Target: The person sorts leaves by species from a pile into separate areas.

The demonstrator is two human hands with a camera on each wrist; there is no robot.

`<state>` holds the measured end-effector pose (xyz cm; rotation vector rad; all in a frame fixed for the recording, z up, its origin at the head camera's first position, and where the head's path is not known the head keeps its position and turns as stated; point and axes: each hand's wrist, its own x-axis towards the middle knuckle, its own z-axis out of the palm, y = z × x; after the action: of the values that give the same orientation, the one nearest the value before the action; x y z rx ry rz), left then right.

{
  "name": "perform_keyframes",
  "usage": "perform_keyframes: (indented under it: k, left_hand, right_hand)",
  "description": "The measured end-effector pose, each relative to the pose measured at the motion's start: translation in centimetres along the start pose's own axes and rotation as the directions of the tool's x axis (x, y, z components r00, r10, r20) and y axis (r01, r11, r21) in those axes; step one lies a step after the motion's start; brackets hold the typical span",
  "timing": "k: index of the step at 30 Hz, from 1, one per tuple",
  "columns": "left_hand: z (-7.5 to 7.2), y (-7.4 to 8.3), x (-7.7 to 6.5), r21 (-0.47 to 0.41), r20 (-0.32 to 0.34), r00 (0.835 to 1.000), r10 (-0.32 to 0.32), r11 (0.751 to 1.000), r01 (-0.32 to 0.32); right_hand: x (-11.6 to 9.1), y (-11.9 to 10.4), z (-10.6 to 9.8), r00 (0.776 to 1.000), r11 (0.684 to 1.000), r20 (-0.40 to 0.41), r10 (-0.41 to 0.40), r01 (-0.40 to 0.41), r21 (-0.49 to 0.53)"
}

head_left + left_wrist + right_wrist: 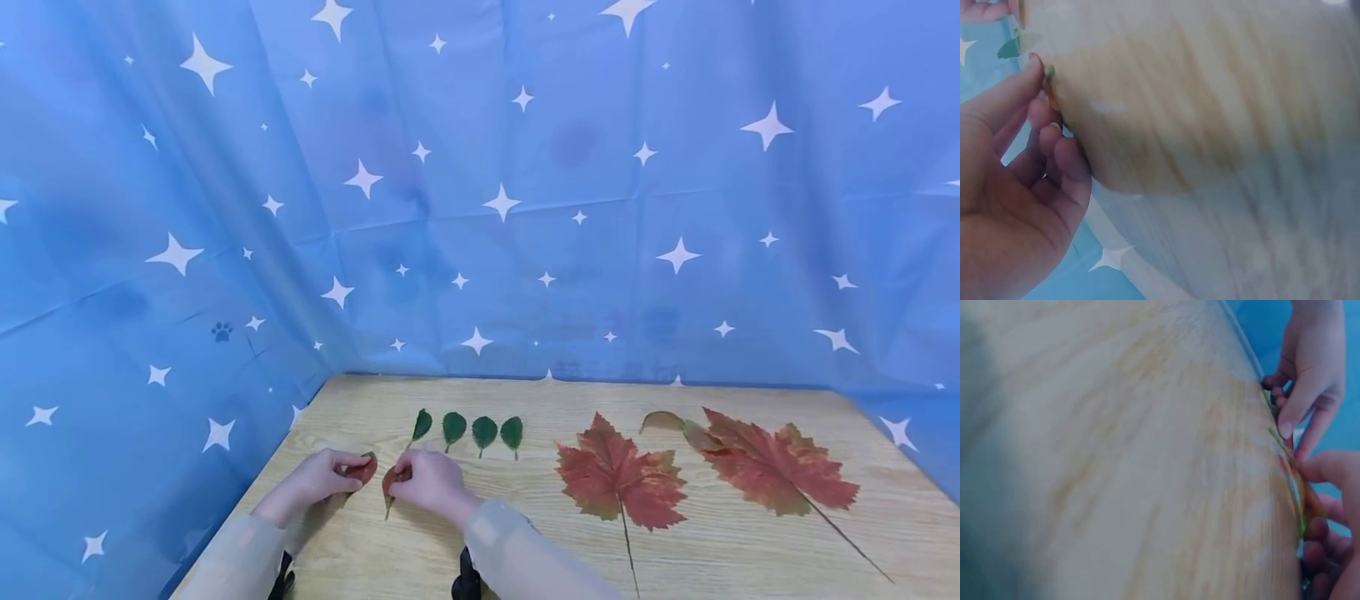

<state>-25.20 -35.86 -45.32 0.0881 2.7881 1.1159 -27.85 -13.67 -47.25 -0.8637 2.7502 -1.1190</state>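
Between its thumb and fingers, my left hand (322, 477) pinches a small reddish leaf (364, 469) over the left part of the table. My right hand (433, 482), just beside it, grips another small reddish-brown leaf (387, 482) whose stem points toward me. The right wrist view has both hands at its right edge, and the orange-red leaf (1300, 487) with a green stem shows at the right fingers. In the left wrist view only a narrow edge of the left hand's leaf (1051, 94) is visible. Several green leaves (484, 431) lie in a row beyond the right hand.
Two large red maple leaves, one nearer the middle (618, 475) and one farther right (780, 462), lie on the wooden table (540, 533) with long stems. A curled brownish-green leaf (663, 419) touches the farther one. A blue star-patterned curtain (480, 250) hangs behind and at left.
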Motion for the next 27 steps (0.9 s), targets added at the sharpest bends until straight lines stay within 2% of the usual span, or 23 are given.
perform_keyframes:
  k: [6,10,15,18,27]
  left_hand:
    - [-0.5,0.4,-0.2,0.071,-0.035,0.998,0.045,0.997,-0.043]
    - [-1.1,0.8,-0.2,0.061,-0.026,0.997,0.075,0.995,-0.073]
    - [-1.6,2.2,0.2,0.051,-0.012,0.998,0.067,0.996,-0.066]
    - [-1.7,3.4,0.6,0.051,-0.026,0.998,0.058,0.997,-0.057]
    - [-2.1,6.8,2.3,0.020,-0.036,0.987,0.157,0.988,-0.156]
  right_hand:
    - [0.0,-0.2,-0.2,0.999,0.994,-0.010,0.054,-0.052,0.097]
    - [0.0,-0.2,-0.2,0.997,0.986,-0.001,0.073,-0.072,0.153]
    - [-0.1,0.3,-1.0,0.998,0.973,-0.001,0.063,-0.061,0.221]
    - [-0.4,0.6,-2.4,0.998,0.966,-0.006,0.061,-0.058,0.251]
    - [-2.4,2.1,-9.1,0.999,0.972,-0.037,0.007,0.002,0.237]
